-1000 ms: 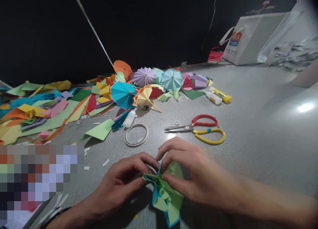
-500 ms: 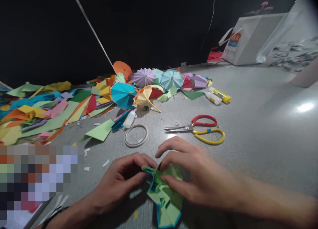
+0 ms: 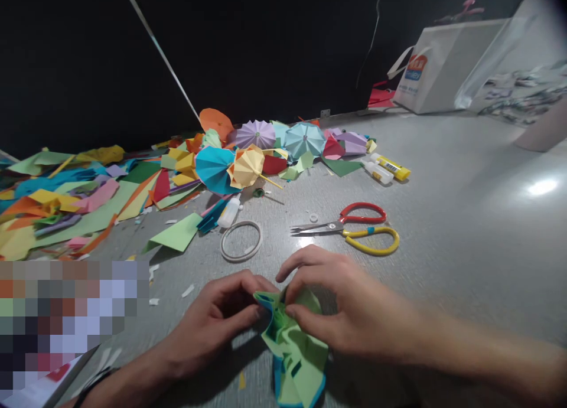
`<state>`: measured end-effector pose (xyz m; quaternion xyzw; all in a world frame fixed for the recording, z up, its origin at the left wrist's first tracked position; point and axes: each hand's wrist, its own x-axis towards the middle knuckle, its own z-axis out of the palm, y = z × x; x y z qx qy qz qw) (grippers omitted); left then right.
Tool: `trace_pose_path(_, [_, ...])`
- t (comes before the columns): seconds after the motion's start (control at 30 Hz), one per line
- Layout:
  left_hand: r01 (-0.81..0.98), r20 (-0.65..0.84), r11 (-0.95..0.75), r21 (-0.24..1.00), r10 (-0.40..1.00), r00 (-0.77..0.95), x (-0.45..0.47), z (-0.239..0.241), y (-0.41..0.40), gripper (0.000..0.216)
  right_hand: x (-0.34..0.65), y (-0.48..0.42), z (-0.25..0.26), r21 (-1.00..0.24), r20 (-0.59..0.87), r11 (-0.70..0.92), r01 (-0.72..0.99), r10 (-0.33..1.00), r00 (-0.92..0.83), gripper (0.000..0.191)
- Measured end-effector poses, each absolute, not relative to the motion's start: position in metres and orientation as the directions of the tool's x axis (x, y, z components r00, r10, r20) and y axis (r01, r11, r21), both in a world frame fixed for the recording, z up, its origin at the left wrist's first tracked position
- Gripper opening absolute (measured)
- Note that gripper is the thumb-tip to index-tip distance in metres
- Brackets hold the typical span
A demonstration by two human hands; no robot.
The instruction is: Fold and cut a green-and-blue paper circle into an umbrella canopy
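A folded, crinkled green paper piece with blue edges [image 3: 303,358] rests on the table in front of me. My left hand [image 3: 221,316] pinches its upper left edge, with the thumb and fingers closed around the fold. From the other side my right hand [image 3: 328,302] grips the upper part between thumb and index finger. Its other fingers curve over the paper and hide part of it. Beyond my hands lie scissors with one red and one yellow handle [image 3: 372,242], their blades pointing left. Left of the scissors is a roll of narrow white tape [image 3: 222,241].
Coloured paper scraps [image 3: 97,201] cover the left side. Small paper umbrellas, among them a yellow one [image 3: 248,166] and a light blue one [image 3: 305,139], stand at the back. Glue bottles [image 3: 229,212] lie nearby. A white bag [image 3: 447,68] stands at the back right.
The yellow paper umbrella farther back has tipped to show more of its top. The green paper has shifted slightly between my hands, which hold nearly the same place.
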<state>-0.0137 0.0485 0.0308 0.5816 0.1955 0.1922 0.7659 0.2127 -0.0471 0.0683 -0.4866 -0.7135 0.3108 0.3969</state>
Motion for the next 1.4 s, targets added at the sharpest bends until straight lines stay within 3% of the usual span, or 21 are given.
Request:
trace_pose_path(0.2, [-0.063, -0.063, 0.219, 0.974, 0.524, 0.849, -0.015, 0.029, 0.046, 0.006, 0.213, -0.049, 0.067, -0.845, 0.254, 0.33, 0.422, 0.94, -0.226, 0.01])
trace_pose_path(0.4, [0.027, -0.155, 0.224, 0.974, 0.574, 0.804, -0.012, 0.035, 0.049, 0.022, 0.212, -0.048, 0.067, -0.912, 0.177, 0.233, 0.339, 0.966, -0.186, 0.016])
trace_pose_path(0.7, [-0.024, -0.225, 0.381, 0.924, 0.596, 0.771, -0.011, 0.032, 0.042, 0.019, 0.212, -0.047, 0.068, -0.932, 0.174, 0.222, 0.287, 0.968, -0.183, 0.012])
trace_pose_path(0.8, [-0.012, -0.154, 0.278, 0.96, 0.567, 0.809, -0.013, 0.033, 0.044, 0.018, 0.211, -0.047, 0.068, -0.906, 0.214, 0.263, 0.331, 0.961, -0.176, 0.013])
trace_pose_path(0.93, [-0.06, 0.038, 0.019, 0.998, 0.574, 0.818, -0.016, 0.033, 0.044, 0.007, 0.212, -0.048, 0.065, -0.814, 0.308, 0.358, 0.458, 0.934, -0.183, 0.007])
trace_pose_path(1.07, [-0.055, 0.173, -0.222, 0.973, 0.556, 0.813, -0.018, 0.033, 0.042, 0.006, 0.215, -0.05, 0.061, -0.759, 0.382, 0.458, 0.463, 0.889, -0.253, 0.006])
trace_pose_path(1.27, [-0.034, 0.168, -0.247, 0.968, 0.547, 0.82, -0.018, 0.035, 0.043, 0.007, 0.216, -0.05, 0.064, -0.743, 0.371, 0.461, 0.485, 0.887, -0.276, 0.008])
trace_pose_path(1.4, [-0.042, 0.251, -0.387, 0.921, 0.509, 0.823, -0.016, 0.039, 0.041, 0.005, 0.217, -0.051, 0.064, -0.669, 0.414, 0.521, 0.53, 0.854, -0.316, 0.008])
